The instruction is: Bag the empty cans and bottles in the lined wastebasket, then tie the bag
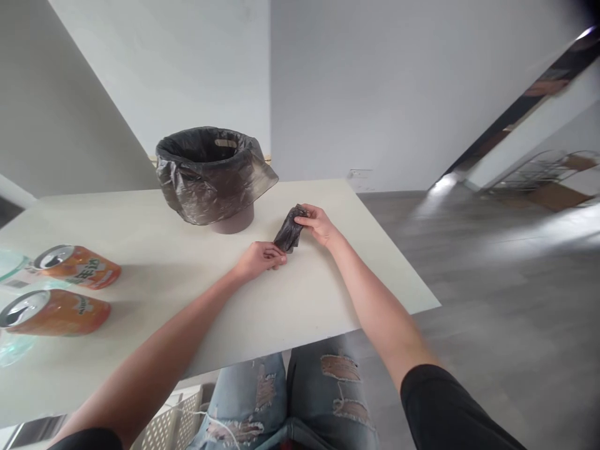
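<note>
A small bundle of dark plastic, a folded black garbage bag (288,232), is held between both hands above the white table. My left hand (261,258) pinches its lower left end, fingers closed. At the upper right end, my right hand (317,224) grips it between thumb and fingers. Beyond my left hand stands an upright brown trash can (234,221). A translucent black liner (206,194) hangs over its rim, with a handle slot showing at the back and a loose corner sticking out to the right.
Two orange drink cans (77,267) stand at the table's left, beside clear greenish plastic (14,265). The white table (319,300) ends at a right edge above a grey floor. Under the table is a perforated white basket (169,419). A wire rack (553,178) stands far right.
</note>
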Available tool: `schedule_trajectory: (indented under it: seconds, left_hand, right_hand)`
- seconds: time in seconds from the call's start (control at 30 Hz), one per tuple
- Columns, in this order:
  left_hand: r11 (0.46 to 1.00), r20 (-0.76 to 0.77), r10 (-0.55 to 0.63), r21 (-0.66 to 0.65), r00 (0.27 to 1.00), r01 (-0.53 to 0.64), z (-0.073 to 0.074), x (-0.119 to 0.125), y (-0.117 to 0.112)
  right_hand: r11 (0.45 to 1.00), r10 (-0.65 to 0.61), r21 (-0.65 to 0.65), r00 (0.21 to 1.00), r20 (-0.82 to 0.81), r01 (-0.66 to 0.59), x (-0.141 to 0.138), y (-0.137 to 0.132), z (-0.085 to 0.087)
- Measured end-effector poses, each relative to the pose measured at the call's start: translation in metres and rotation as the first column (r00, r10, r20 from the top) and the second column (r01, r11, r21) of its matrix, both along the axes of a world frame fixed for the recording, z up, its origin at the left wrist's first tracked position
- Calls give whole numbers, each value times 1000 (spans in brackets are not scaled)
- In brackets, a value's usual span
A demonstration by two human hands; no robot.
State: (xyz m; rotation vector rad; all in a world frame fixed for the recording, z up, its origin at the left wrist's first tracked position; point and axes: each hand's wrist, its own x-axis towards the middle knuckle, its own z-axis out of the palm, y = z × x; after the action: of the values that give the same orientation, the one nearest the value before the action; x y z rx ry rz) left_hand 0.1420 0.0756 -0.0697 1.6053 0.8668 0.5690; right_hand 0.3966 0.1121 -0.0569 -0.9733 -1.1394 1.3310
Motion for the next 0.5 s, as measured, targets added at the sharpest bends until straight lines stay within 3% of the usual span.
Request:
schedule_trajectory:
  seconds: [0.13,0.27,0.37,0.5]
  left_hand:
    - [994,128,-98,55,987,91,6,-7,2]
    - [950,160,-309,91,937,298,16,-14,4]
    - [908,137,-418,86,898,410,19,-15,5]
    - [912,143,-411,43,900,409,17,-13,6]
  right_hand:
    - [989,-148,-24,987,-61,147,18,0,11]
    - [983,-147,-102,988,42,151,54,-17,43]
    - [969,-121,-187,969,217,163,96,-50,67]
    - [910,-71,-346,908,413,229,160,-114,82]
